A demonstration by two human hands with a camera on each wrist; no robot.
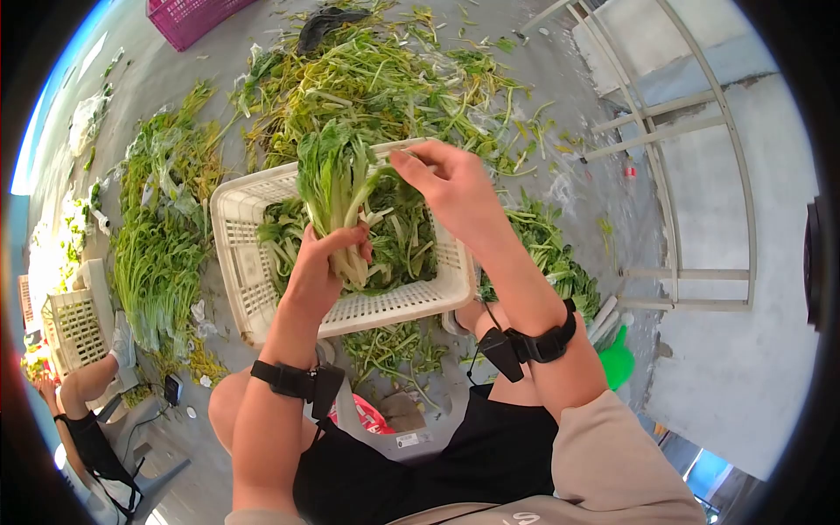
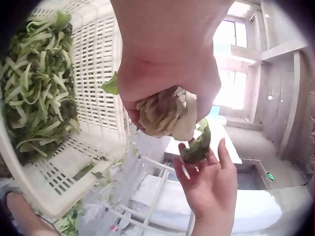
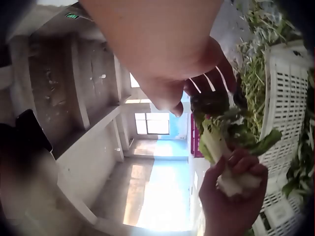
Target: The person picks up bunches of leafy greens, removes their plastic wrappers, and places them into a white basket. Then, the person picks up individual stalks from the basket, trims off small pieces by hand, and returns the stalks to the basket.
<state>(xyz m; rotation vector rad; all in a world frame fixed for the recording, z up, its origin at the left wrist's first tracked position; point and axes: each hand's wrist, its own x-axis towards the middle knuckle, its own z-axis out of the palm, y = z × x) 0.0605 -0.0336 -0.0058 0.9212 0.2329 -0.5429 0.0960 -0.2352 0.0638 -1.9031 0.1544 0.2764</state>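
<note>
My left hand (image 1: pixel 317 269) grips a bunch of leafy greens (image 1: pixel 331 179) round its pale stalks, leaves up, above a white basket (image 1: pixel 234 262). In the left wrist view, the cut stalk ends (image 2: pixel 165 114) show below the palm. To the right of the bunch, my right hand (image 1: pixel 459 191) pinches the edge of an outer leaf (image 2: pixel 196 149) between thumb and fingers. The right wrist view has that leaf dark under the curled fingers of my right hand (image 3: pixel 170 81), beside the left hand (image 3: pixel 236 196). More greens (image 1: pixel 407 241) lie inside the basket.
Loose greens (image 1: pixel 367 83) are heaped on the floor beyond the basket, with another pile (image 1: pixel 157 262) at left. A purple crate (image 1: pixel 188 19) stands at the top. At right are a metal frame (image 1: pixel 674 197) and a green object (image 1: pixel 618 360). Another person (image 1: pixel 92 437) sits at far left.
</note>
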